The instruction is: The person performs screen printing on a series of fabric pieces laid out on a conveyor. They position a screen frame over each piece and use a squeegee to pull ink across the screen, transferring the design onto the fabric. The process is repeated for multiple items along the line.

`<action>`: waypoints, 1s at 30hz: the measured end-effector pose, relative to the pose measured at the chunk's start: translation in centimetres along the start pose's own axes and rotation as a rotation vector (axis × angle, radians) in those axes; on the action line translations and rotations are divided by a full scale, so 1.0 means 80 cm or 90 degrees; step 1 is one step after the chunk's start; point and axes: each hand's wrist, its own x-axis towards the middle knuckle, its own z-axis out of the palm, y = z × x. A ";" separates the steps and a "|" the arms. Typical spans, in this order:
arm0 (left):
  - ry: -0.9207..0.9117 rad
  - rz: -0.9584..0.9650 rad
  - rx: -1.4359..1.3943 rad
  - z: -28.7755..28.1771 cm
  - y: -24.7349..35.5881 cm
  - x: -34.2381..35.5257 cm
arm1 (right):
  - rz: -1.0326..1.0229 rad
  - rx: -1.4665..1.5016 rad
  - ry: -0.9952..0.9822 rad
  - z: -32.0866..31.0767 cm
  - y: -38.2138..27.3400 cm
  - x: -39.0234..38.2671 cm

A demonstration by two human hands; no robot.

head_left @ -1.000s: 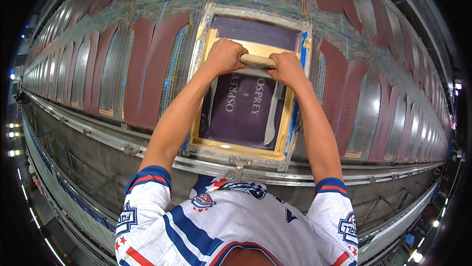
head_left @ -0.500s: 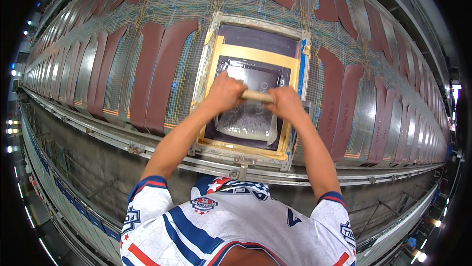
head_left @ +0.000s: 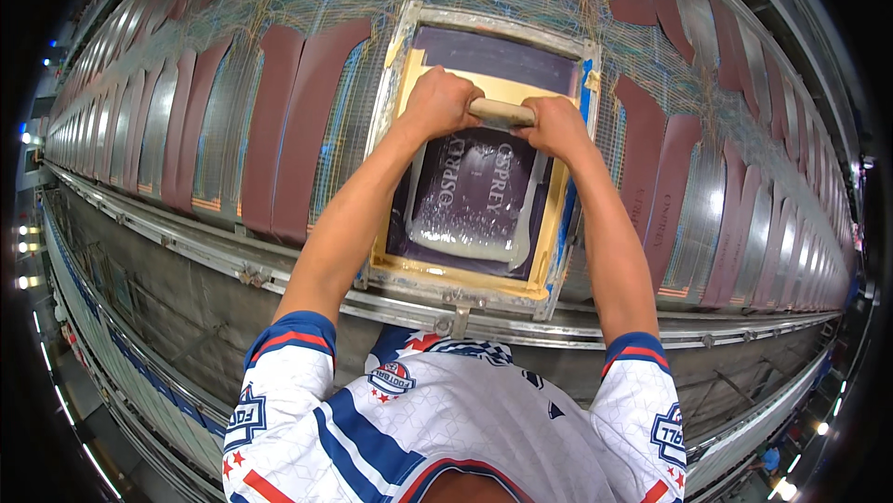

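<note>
Both arms stretch forward over a screen printing frame (head_left: 379,168) with a metal border and yellow tape round its mesh. My left hand (head_left: 441,103) is closed round the left end of a squeegee (head_left: 502,112), of which the pale wooden handle shows. Round its right end my right hand (head_left: 556,125) is closed too. The squeegee lies crosswise near the far part of the mesh; its blade is mostly hidden by handle and hands. Nearer me, the dark mesh (head_left: 474,191) shows pale lettering, with a wet whitish ink band (head_left: 465,244) along its near end.
The frame rests on a long printing table, against a metal rail (head_left: 279,272) with a clamp (head_left: 456,301). Maroon cut pieces (head_left: 316,103) lie in rows to both sides, some at right (head_left: 642,187) with printing. Coloured lines cross the tabletop.
Both hands have pushed the squeegee away from me, from the middle of the mesh toward its far end. More of the lettered mesh is uncovered behind it.
</note>
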 end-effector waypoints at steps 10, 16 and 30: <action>-0.027 0.002 0.000 0.003 0.121 -0.238 | -0.043 0.120 0.033 0.067 -0.100 -0.214; 0.013 0.038 0.027 -0.006 0.134 -0.243 | 0.355 -0.012 0.568 0.069 0.054 -0.168; 0.057 0.066 0.062 -0.016 0.069 -0.124 | 0.393 0.212 0.519 0.083 0.059 -0.184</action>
